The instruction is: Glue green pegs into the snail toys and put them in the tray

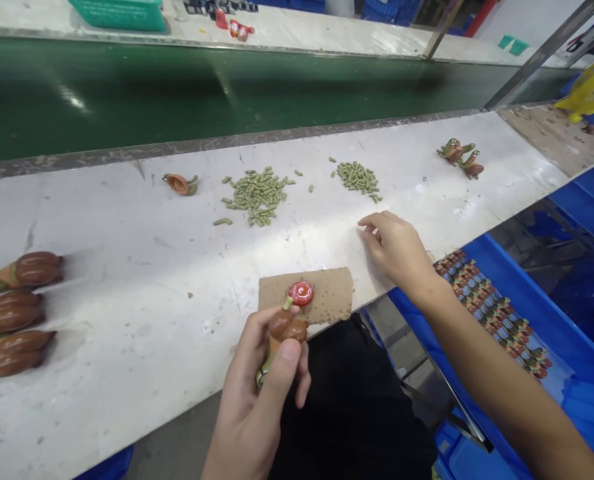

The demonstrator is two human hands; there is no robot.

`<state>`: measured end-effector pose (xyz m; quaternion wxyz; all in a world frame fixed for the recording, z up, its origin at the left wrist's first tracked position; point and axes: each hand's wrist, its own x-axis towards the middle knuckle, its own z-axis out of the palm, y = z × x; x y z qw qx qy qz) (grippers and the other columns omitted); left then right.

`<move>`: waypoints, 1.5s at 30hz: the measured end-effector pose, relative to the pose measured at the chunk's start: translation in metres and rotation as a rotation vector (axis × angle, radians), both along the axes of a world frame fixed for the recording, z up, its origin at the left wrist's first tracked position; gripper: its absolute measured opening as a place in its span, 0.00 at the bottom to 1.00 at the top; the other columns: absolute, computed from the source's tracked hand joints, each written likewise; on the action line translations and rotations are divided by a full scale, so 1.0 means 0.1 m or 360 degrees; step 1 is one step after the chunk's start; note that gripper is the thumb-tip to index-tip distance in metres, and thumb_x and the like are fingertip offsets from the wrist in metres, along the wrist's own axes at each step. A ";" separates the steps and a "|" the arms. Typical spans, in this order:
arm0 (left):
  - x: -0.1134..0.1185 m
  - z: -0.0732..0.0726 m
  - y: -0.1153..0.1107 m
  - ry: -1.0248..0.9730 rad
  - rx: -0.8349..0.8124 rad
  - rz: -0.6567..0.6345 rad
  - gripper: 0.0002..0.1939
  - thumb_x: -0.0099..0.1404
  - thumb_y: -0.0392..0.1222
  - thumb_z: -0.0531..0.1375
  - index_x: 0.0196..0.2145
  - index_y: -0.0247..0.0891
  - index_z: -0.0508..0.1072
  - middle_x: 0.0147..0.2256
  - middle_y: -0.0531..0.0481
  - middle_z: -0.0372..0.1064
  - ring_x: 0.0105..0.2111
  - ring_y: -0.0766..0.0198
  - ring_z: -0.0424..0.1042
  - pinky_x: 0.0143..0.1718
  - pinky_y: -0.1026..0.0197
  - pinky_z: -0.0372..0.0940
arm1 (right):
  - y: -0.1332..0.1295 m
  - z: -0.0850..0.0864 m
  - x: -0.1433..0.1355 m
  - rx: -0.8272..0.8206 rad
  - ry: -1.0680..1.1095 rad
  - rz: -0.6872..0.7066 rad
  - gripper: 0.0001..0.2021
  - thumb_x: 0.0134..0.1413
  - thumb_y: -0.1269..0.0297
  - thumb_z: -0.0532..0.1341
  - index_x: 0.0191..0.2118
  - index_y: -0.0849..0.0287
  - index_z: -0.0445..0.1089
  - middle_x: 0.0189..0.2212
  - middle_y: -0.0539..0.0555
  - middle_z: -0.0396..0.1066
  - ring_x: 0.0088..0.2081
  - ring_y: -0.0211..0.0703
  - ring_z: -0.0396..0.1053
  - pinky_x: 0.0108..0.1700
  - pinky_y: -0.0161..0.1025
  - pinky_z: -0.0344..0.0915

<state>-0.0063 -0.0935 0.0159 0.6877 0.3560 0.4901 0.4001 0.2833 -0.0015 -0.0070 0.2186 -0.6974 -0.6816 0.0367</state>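
at counter's near edge | left hand (261,393) grips brown toy figure (281,333) over cardboard pad (327,293) by red cap (301,293) | right hand (394,247) loosely open, empty | figure likely light, stiff, glossy; hold mid-body

Our left hand (257,400) and right hand (397,250) were bare, forearms sleeveless; black clothing (351,407) covered our lap, lower centre.

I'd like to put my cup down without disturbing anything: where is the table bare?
Bare: the stretch between the brown toy parts at the left edge and the cardboard pad. Crowded: the far strip, with green pellet piles, and around the right hand.
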 end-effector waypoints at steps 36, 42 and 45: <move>0.03 -0.18 -0.01 -0.0244 0.0268 0.0101 0.09 0.81 0.32 0.68 0.50 0.47 0.78 0.41 0.54 0.77 0.37 0.67 0.79 0.36 0.65 0.76 | -1.09 0.23 -0.71 0.0071 0.1058 0.0017 0.08 0.73 0.75 0.69 0.44 0.52 0.81 0.38 0.47 0.82 0.36 0.37 0.81 0.41 0.34 0.78; -0.13 -0.23 -0.16 -0.0164 0.0122 0.0099 0.08 0.81 0.33 0.66 0.49 0.47 0.77 0.38 0.56 0.78 0.28 0.69 0.76 0.25 0.69 0.71 | -1.40 0.00 -0.71 0.0073 0.0798 0.0092 0.11 0.74 0.76 0.69 0.54 0.56 0.84 0.41 0.51 0.83 0.35 0.38 0.79 0.40 0.35 0.78; -0.08 -0.25 -0.19 -0.0148 0.0073 0.0040 0.07 0.82 0.34 0.66 0.50 0.48 0.77 0.40 0.56 0.78 0.27 0.68 0.76 0.23 0.69 0.70 | -1.36 0.00 -0.76 0.0173 0.0561 0.0270 0.13 0.74 0.78 0.70 0.58 0.61 0.85 0.42 0.54 0.82 0.37 0.40 0.79 0.42 0.37 0.79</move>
